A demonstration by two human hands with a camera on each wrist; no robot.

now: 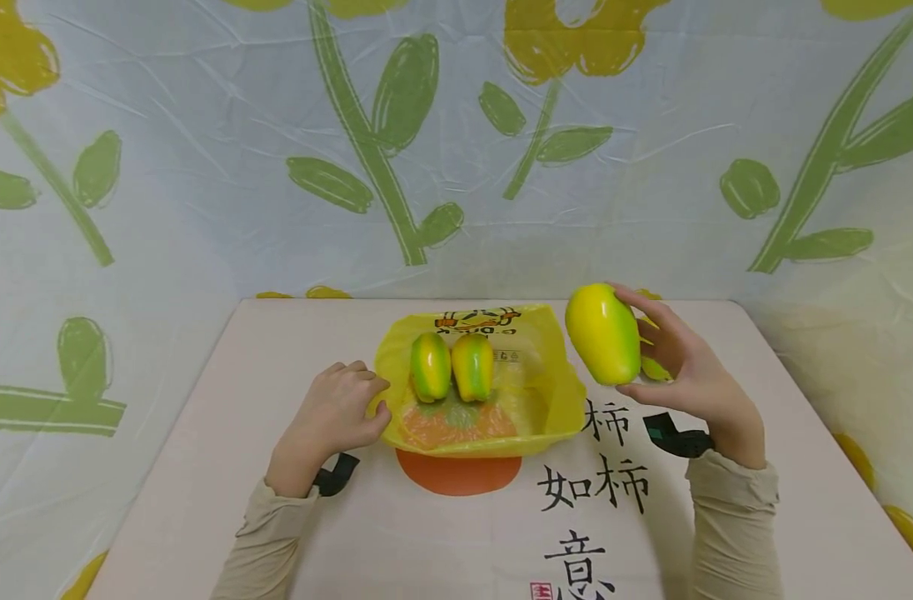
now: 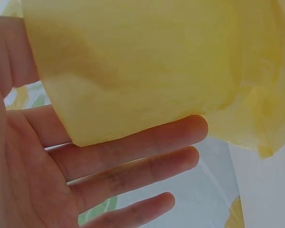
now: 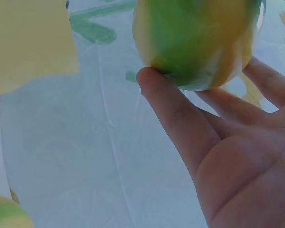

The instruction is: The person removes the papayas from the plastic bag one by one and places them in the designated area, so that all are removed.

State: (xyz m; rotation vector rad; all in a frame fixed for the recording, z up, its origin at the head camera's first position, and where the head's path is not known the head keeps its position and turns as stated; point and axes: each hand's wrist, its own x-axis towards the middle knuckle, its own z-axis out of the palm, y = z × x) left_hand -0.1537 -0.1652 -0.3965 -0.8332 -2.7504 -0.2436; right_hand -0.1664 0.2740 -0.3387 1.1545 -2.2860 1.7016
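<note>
A yellow plastic bag lies spread on the table, its rim standing up around two yellow-green mangoes. At the bag's left edge is my left hand, holding the rim with thumb and index finger. In the left wrist view the yellow sheet hides the tips of the thumb and index finger, while the other fingers extend below it. My right hand grips another mango between thumb and fingers, raised to the right of the bag.
Behind the right hand, a partly hidden yellow fruit shows on the table. The pale tablecloth bears black characters and an orange-red round print. A flower-patterned sheet hangs behind and beside the table.
</note>
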